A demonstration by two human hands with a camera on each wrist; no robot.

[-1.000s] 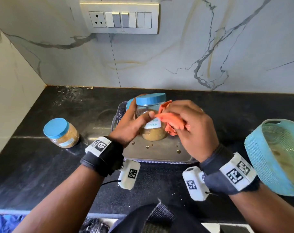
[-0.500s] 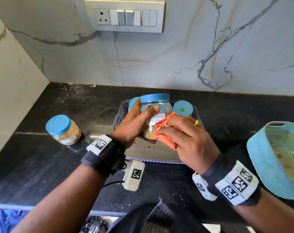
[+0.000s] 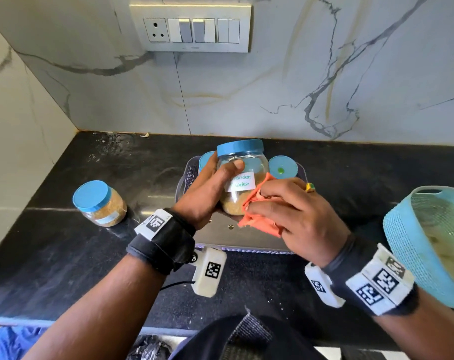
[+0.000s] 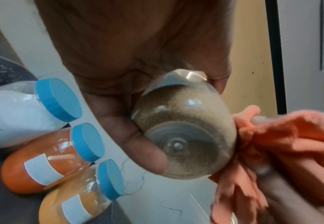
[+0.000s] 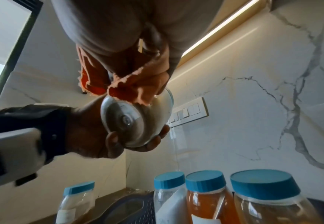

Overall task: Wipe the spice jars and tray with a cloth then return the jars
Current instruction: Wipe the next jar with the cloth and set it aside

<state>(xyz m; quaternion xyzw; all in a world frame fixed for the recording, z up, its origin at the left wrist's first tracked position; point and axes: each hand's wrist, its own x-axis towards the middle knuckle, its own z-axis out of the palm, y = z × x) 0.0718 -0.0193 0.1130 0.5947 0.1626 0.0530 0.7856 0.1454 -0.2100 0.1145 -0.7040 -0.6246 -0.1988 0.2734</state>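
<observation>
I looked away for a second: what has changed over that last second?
The right hand slid the orange cloth down the held jar, uncovering its label. The left hand still grips that jar above the tray; the jar on the counter stayed put.

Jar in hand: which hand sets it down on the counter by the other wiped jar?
Left, probably. The left hand already grips the jar, and the lone jar stands on its side. The right hand is busy holding the cloth.
</observation>
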